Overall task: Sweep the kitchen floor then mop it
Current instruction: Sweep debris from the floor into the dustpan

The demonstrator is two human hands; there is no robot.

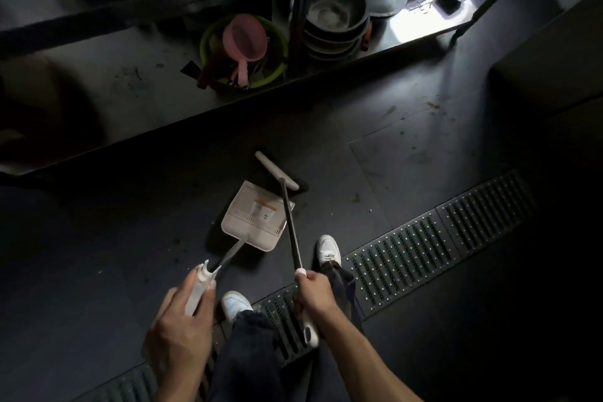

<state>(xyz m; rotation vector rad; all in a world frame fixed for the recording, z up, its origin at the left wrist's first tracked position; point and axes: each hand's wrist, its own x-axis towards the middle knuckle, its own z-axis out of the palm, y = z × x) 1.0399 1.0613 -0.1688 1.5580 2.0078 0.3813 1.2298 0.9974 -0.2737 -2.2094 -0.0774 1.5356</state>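
Left hand point(182, 320) curled round white plastic long-handled dustpan point(253, 219), right hand point(315, 290) gripping black-shafted broom point(291, 228), frame centre; sweeping likely midway, crumbs point(432, 105) upper right uncollected, mopping unstarted.

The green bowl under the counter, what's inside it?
Inside the green bowl lies a pink scoop, with some dark handles poking out. The bowl's bottom is hidden beneath them, so anything deeper cannot be seen.

Open floor point(408, 153) lies to my right. Ahead of me, a low steel shelf point(130, 98) stacked with pots point(336, 19) blocks passage.
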